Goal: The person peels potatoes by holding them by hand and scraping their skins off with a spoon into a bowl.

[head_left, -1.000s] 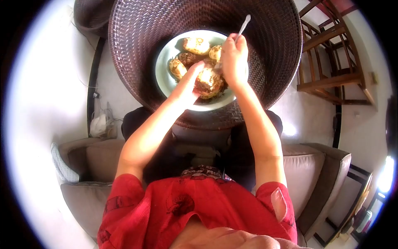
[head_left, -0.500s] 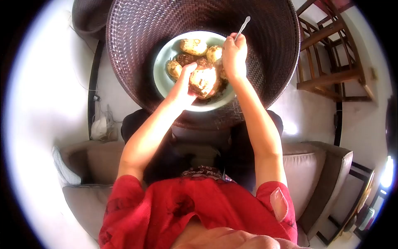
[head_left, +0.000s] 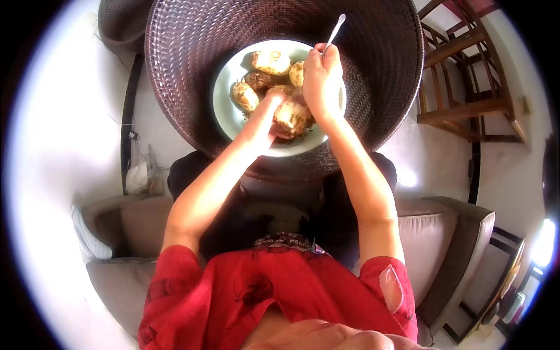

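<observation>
A pale green bowl [head_left: 226, 111] sits inside a dark woven basket, with several brown-and-yellow root vegetables in it. My left hand [head_left: 263, 125] grips one partly peeled root vegetable [head_left: 290, 118] over the near side of the bowl. In my right hand [head_left: 322, 81], just to the right, is a metal utensil [head_left: 335, 30] whose handle sticks up past the fingers; its lower end is hidden by the hand. Beyond the held piece lie a pale root vegetable [head_left: 271, 62] and a darker one [head_left: 258, 80]; another [head_left: 245, 96] rests at the left.
The woven basket [head_left: 186, 70] surrounds the bowl in front of my knees. A wooden rack or chair frame [head_left: 464, 112] stands at the right. Sofa cushions [head_left: 420, 239] are on both sides of me. A white bag [head_left: 139, 178] and cables lie at the left.
My right hand has moved slightly up and left with the utensil. The root vegetable in my left hand has turned and shifted slightly. The bowl and basket appear a little further left.
</observation>
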Tool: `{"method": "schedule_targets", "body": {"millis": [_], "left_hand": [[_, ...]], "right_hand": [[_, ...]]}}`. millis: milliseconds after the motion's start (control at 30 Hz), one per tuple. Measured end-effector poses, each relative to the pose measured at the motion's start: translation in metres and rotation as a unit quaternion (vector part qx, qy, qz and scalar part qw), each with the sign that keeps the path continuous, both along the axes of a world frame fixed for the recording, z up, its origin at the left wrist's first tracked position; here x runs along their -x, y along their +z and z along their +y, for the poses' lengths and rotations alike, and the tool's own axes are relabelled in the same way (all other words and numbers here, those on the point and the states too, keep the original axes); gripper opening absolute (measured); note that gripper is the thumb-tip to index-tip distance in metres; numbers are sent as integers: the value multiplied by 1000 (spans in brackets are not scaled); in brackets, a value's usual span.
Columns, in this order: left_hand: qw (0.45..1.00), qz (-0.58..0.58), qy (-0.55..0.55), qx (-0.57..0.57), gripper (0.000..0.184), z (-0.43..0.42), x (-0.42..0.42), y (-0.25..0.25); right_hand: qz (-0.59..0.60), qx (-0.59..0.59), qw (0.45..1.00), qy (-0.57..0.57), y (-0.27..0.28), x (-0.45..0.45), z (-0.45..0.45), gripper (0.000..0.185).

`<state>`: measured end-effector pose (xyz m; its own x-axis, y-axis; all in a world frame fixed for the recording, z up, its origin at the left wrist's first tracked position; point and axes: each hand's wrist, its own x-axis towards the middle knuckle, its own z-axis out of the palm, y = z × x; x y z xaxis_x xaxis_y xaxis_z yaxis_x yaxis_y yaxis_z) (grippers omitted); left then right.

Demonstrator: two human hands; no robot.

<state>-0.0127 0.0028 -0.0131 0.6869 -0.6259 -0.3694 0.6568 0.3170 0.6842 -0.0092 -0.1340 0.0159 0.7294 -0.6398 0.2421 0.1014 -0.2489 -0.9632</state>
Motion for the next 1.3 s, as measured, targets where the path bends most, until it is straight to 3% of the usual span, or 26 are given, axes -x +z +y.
{"method": "schedule_targets", "body": {"millis": [100,200,233,300,400,533,600,633,667,800,867,933,1000,1133,1167,1200,1300], "left_hand": [[999,23,-43,8,55,9,-4,9],[999,26,26,2,54,8,-7,8],[999,36,29,3,51,9,-9,7],[997,53,59,-11,51,7,-13,1],[991,88,101,19,51,5,-16,-2],[995,33,83,42,46,7,-14,5],[995,-17,9,101,44,7,-14,-2],[997,-5,9,78,47,5,-15,-4],[996,30,-39,78,52,6,-18,-6],[986,-55,-148,58,76,9,-5,0],[988,-51,-145,30,87,11,-2,1],[986,-85,-143,-18,88,10,-1,1],[984,-93,-151,-19,88,9,-1,2],[979,-121,-144,-76,85,8,-1,9],[979,-121,-145,-76,85,7,-1,9],[976,-152,-132,-82,83,7,0,8],[969,-196,-127,-85,77,8,5,7]], "right_hand": [[27,84,993,-84,-10,-9,-21,13],[-10,-181,983,-8,-28,-20,-28,8],[-8,-182,983,-5,-22,-15,-23,8],[19,-405,913,48,-14,-4,-16,11],[-2,-480,874,79,-28,4,-9,14],[-63,-535,840,65,-30,-3,-18,13],[-46,-536,842,35,-24,-6,-21,17],[-45,-536,843,27,-20,-6,-25,19],[-43,-535,844,17,-17,-5,-30,21],[-91,-504,858,49,-23,-11,-42,24],[-113,-537,834,59,-28,-13,-42,21],[-106,-455,881,74,-26,-13,-37,16],[-96,-432,893,82,-20,-11,-32,13],[-70,-312,947,27,3,-3,-17,10],[-32,-92,995,-4,5,1,-14,9],[9,132,991,-34,6,3,-12,11],[24,83,993,-86,10,-8,-26,15]]}}
